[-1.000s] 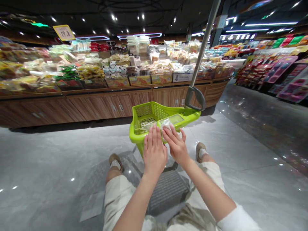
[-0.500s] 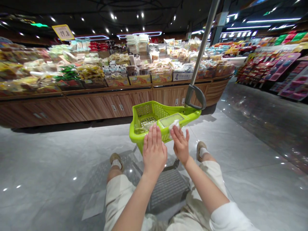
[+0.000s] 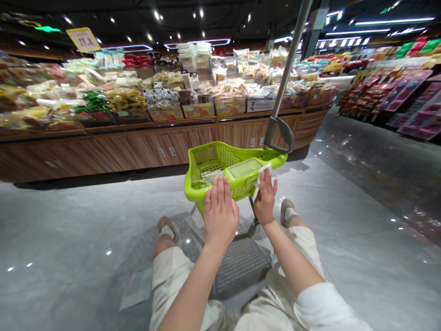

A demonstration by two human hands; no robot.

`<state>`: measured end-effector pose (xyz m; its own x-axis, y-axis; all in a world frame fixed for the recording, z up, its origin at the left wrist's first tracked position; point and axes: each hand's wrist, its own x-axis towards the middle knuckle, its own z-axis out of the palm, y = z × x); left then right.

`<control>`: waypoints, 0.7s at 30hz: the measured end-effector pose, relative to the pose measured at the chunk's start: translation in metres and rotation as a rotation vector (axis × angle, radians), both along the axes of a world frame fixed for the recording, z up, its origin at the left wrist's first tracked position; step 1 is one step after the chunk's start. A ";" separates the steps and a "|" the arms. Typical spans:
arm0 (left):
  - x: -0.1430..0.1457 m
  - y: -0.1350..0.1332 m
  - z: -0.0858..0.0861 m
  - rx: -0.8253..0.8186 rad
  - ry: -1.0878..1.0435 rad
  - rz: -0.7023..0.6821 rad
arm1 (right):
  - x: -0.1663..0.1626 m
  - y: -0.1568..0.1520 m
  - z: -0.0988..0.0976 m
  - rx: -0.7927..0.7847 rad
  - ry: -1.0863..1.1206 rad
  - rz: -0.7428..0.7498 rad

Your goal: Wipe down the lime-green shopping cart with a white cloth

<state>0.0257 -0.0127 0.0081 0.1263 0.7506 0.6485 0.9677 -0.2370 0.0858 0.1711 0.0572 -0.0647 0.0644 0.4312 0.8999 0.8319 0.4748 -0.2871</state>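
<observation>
Light trousers [image 3: 172,271] fill the lower center of the frame, with a white sleeve [image 3: 327,305] at lower right. Just above, at center, the left hand [image 3: 221,216] lies flat, its fingers straight and close together, resting on the near rim of a lime-green shopping basket [image 3: 190,191] and grasping nothing. To its right, the right hand [image 3: 265,202] holds a white wipe [image 3: 268,166] beneath its extended fingers, pressed against the basket's outer edge, the thumb standing apart. The basket occupies the center of the frame; it has perforated walls and a pale rectangular panel [image 3: 244,168] set in its near rim, between the two hands. At its right end stands a grey loop handle [image 3: 286,133], from which a metal pole [image 3: 292,59] slants toward the top edge. Tan shoes [image 3: 286,209] flank the basket on a glossy grey floor [image 3: 86,220]. Beyond, a wood-grain counter [image 3: 138,149] spans the left and middle of the frame, bearing packaged foods [image 3: 230,94]. A yellow-edged price sign [image 3: 83,40] rises at upper left; its small print is illegible. Farther back, colorful merchandise [image 3: 409,92] lines the right side beneath ceiling lights [image 3: 396,21].
</observation>
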 end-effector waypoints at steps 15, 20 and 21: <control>0.000 0.000 0.001 0.000 -0.011 -0.003 | 0.000 0.002 0.025 -0.060 0.166 -0.063; 0.000 0.001 0.000 -0.008 -0.008 0.013 | -0.021 -0.034 0.052 -0.100 -0.257 0.195; 0.000 0.000 0.000 -0.011 -0.008 0.009 | -0.017 -0.034 0.055 -0.109 -0.285 0.203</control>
<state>0.0254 -0.0124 0.0078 0.1145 0.7589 0.6410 0.9690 -0.2275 0.0962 0.1543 0.0227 -0.0097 -0.2787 0.5038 0.8176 0.7776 0.6180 -0.1157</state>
